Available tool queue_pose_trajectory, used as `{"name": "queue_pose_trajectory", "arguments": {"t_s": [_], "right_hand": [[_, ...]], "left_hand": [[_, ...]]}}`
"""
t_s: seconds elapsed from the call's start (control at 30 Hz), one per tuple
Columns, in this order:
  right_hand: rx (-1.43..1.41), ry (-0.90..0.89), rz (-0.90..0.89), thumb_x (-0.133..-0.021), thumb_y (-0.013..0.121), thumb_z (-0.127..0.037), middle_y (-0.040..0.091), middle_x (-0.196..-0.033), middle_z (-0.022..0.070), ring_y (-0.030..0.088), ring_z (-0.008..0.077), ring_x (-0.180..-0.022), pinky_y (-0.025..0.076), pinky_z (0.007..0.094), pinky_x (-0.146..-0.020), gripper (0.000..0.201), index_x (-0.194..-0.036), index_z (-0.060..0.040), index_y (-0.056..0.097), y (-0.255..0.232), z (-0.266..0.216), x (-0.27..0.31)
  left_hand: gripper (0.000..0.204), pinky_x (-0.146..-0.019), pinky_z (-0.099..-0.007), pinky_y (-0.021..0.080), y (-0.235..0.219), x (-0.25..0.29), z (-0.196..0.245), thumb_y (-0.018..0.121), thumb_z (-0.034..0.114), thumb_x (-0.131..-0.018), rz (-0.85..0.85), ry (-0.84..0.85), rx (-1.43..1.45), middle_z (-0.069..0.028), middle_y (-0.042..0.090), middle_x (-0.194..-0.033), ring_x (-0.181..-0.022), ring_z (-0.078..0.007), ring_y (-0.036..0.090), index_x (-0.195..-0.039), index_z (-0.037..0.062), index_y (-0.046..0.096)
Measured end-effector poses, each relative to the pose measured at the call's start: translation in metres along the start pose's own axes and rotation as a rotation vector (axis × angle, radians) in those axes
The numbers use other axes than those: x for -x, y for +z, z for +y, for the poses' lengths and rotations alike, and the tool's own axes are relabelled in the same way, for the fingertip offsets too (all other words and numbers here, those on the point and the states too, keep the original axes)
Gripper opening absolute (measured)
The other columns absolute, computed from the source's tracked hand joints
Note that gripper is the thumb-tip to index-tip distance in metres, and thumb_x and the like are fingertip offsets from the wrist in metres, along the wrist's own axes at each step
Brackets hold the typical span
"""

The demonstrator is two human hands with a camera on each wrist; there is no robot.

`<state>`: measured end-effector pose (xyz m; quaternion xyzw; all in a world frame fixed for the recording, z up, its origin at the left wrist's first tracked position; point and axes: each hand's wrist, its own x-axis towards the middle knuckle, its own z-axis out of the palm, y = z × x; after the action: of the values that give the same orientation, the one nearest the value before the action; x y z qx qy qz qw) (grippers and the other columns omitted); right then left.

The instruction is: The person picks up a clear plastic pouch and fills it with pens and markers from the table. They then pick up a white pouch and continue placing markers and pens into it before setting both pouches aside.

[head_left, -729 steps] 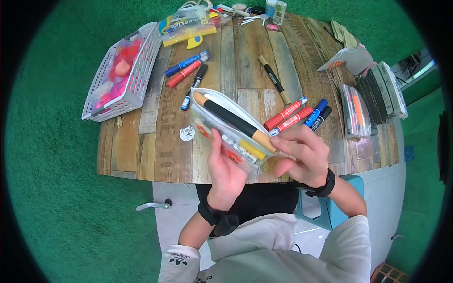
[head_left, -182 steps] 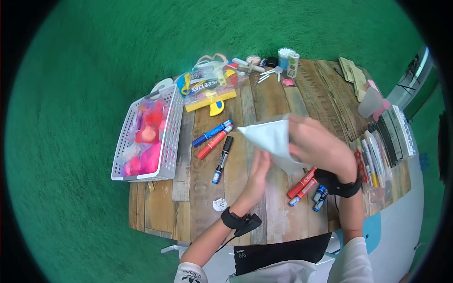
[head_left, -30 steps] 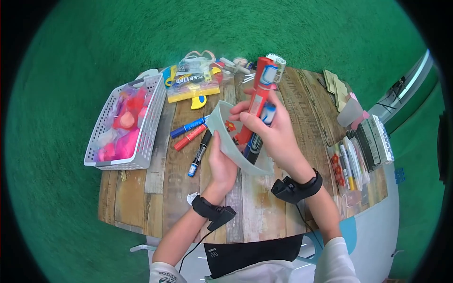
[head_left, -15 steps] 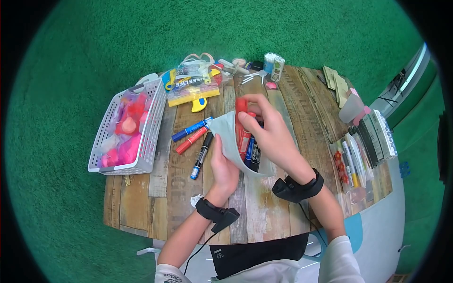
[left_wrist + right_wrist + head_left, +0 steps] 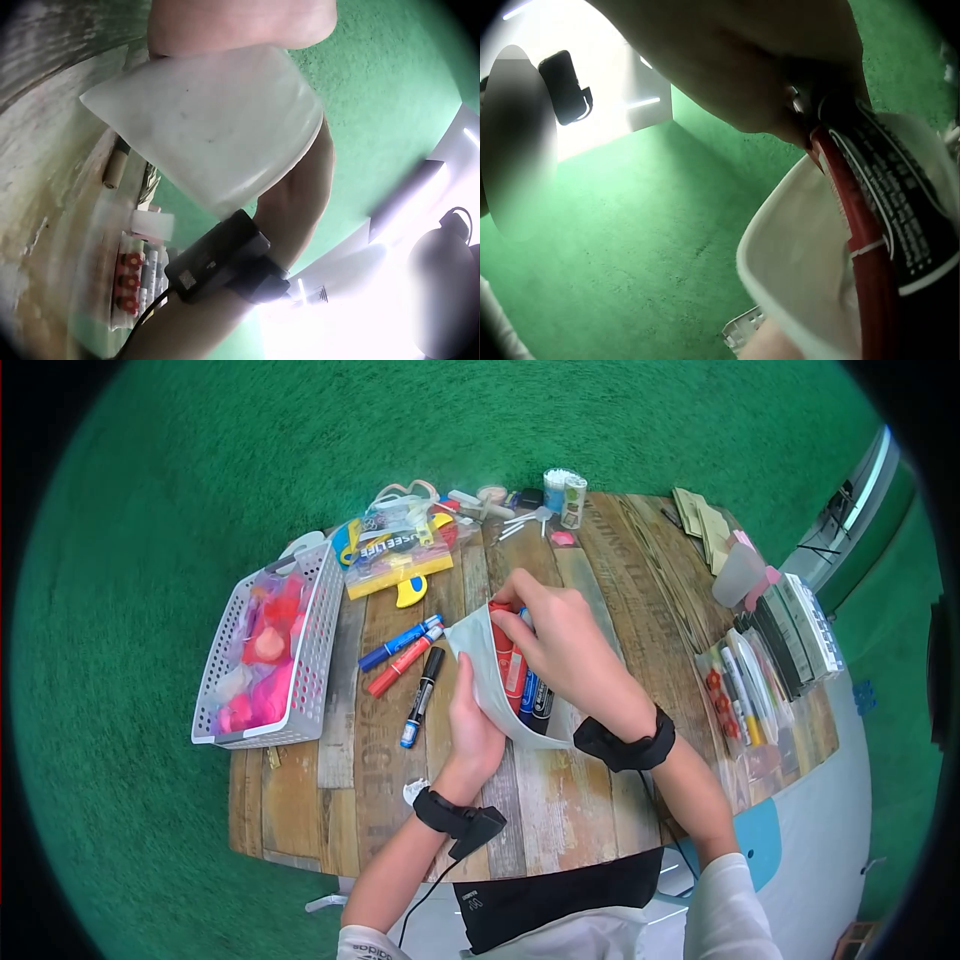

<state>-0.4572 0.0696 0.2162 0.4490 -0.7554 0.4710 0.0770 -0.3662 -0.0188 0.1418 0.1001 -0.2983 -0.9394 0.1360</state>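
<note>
My left hand (image 5: 472,735) holds a whitish translucent pouch (image 5: 485,685) by its side, thumb along the near wall, mouth tilted toward the right. Inside it stand red markers (image 5: 514,675), a blue marker (image 5: 527,702) and a black marker (image 5: 543,707). My right hand (image 5: 580,650) reaches in at the mouth and pinches the top of a red marker. In the right wrist view, a red marker (image 5: 866,262) and a dark one (image 5: 900,195) run down into the pouch. To the left lie a blue marker (image 5: 400,642), a red marker (image 5: 400,663) and a black marker (image 5: 424,695).
A white perforated basket (image 5: 322,650) with pink and red items stands at the left edge. Behind are a zip bag (image 5: 400,545) and cotton swabs (image 5: 560,490). On the right are a clear pouch of pens (image 5: 735,700), boxes (image 5: 805,625) and a cup (image 5: 738,575).
The right hand has lowered the red markers deeper into the pouch over the last second. Red, blue and black markers that lay on the right of the table 24 seconds ago are gone from there.
</note>
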Motion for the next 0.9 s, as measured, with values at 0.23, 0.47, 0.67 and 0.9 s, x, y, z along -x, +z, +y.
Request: {"name": "queue_pose_trajectory", "arguments": {"t_s": [0.23,0.47,0.67,0.9], "right_hand": [[0.026,-0.066,-0.065,-0.092,0.053,-0.007,0.064,-0.085,0.0267,0.063,0.0448,-0.083,0.049,0.0485,-0.071,0.014,-0.096,0.0065,0.057,-0.001,0.0,0.002],[-0.296,0.058,-0.019,-0.092,0.053,-0.005,0.068,-0.096,0.0172,0.068,0.0282,-0.084,0.053,0.0358,-0.077,0.02,-0.109,0.005,0.059,-0.012,-0.005,-0.002],[-0.122,-0.05,0.017,-0.085,0.063,-0.001,0.067,-0.097,0.0162,0.068,0.0264,-0.081,0.054,0.0338,-0.071,0.015,-0.1,0.0042,0.063,-0.009,-0.003,-0.002],[0.023,-0.139,0.063,-0.08,0.067,0.0,0.061,-0.086,0.0147,0.064,0.0298,-0.076,0.052,0.036,-0.067,0.014,-0.094,0.0029,0.066,-0.01,-0.003,0.0]], "left_hand": [[0.047,-0.106,-0.0357,0.038,-0.003,0.001,-0.004,0.035,0.04,-0.105,-0.029,0.047,-0.063,-0.0047,0.056,-0.131,-0.121,-0.0171,0.053,-0.138,0.0082,0.044],[0.044,-0.107,-0.0366,0.037,-0.01,-0.001,-0.001,0.036,0.033,-0.105,-0.06,0.086,-0.068,-0.0056,0.055,-0.133,-0.124,-0.0178,0.052,-0.139,0.0066,0.043],[0.044,-0.106,-0.0364,0.039,-0.007,0.0,0.004,0.041,0.031,-0.103,-0.047,0.111,-0.116,-0.0065,0.055,-0.133,-0.123,-0.0178,0.052,-0.139,0.0048,0.042],[0.046,-0.104,-0.0357,0.039,-0.008,-0.002,-0.001,0.045,0.03,-0.103,-0.042,0.156,-0.235,-0.0064,0.053,-0.135,-0.122,-0.0172,0.052,-0.14,0.0044,0.039]]}}
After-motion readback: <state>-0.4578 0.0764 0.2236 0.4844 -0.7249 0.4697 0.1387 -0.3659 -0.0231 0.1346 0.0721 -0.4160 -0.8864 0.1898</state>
